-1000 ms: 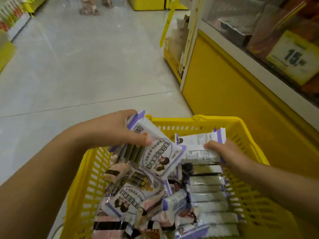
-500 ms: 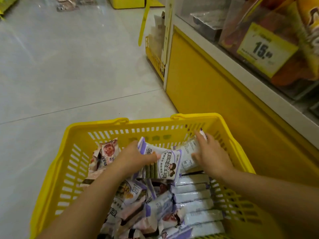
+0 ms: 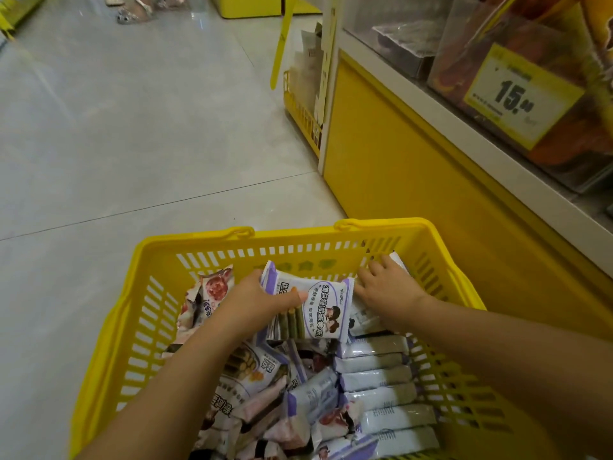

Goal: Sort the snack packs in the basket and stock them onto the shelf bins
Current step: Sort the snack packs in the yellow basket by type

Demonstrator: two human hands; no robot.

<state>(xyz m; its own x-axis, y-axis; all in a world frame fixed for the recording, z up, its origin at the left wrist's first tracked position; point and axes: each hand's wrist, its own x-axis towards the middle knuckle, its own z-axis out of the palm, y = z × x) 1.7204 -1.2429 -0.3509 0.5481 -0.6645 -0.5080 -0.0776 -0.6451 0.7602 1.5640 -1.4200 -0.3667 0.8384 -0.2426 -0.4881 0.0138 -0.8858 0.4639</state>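
A yellow plastic basket [image 3: 156,260] sits on the floor in front of me, full of snack packs. My left hand [image 3: 255,300] grips a white and purple seaweed-roll pack [image 3: 318,307] held upright in the basket's far middle. My right hand [image 3: 388,287] lies palm down on a white pack [image 3: 399,258] against the far right wall; only a corner of that pack shows. A neat row of white and purple packs [image 3: 381,380] is stacked along the right side. Loose pink and brown packs [image 3: 212,290] lie on the left.
A yellow shelf unit [image 3: 414,180] stands close on the right, with clear bins [image 3: 404,38] and a yellow price tag [image 3: 517,94] above it. A second yellow basket [image 3: 302,111] stands at the shelf's far end. Grey tiled floor [image 3: 132,127] extends left; someone's feet [image 3: 132,11] show far off.
Both hands have gone lower and farther into the basket. The right hand pushed its white pack against the far right wall and flattened over it. The left still holds its pack.
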